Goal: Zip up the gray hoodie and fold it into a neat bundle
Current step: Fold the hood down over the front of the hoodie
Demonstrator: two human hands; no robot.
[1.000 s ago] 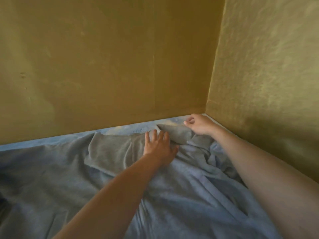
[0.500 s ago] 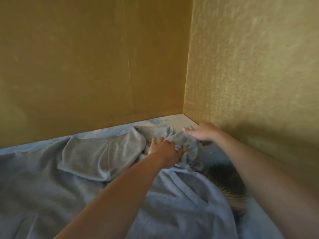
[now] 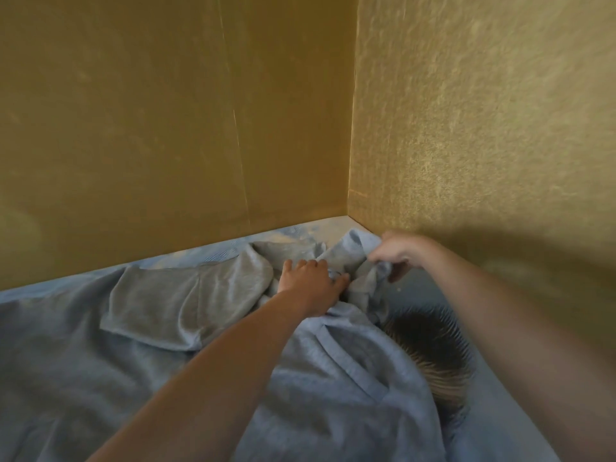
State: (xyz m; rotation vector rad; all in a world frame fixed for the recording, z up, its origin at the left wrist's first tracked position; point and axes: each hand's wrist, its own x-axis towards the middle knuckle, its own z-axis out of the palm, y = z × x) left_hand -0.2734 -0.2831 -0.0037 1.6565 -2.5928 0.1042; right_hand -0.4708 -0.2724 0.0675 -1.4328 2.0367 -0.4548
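Note:
The gray hoodie (image 3: 186,301) lies spread over a bed, its upper part bunched near the wall corner and its body reaching down to the bottom edge. My left hand (image 3: 310,278) rests on the cloth at the middle with fingers curling into a fold. My right hand (image 3: 396,251) grips a raised bunch of the hoodie's fabric just to the right, lifted off the bed. The zipper is not visible.
Yellow-brown walls (image 3: 166,128) meet in a corner directly behind the hoodie. The blue bedsheet (image 3: 293,233) shows along the wall. A dark, bristly object (image 3: 436,358) lies on the bed right of the hoodie, below my right forearm.
My right hand has pulled the far fabric up off the bed and gathered it. My left hand's fingers curled into the cloth. The view shifted left, showing the dark object.

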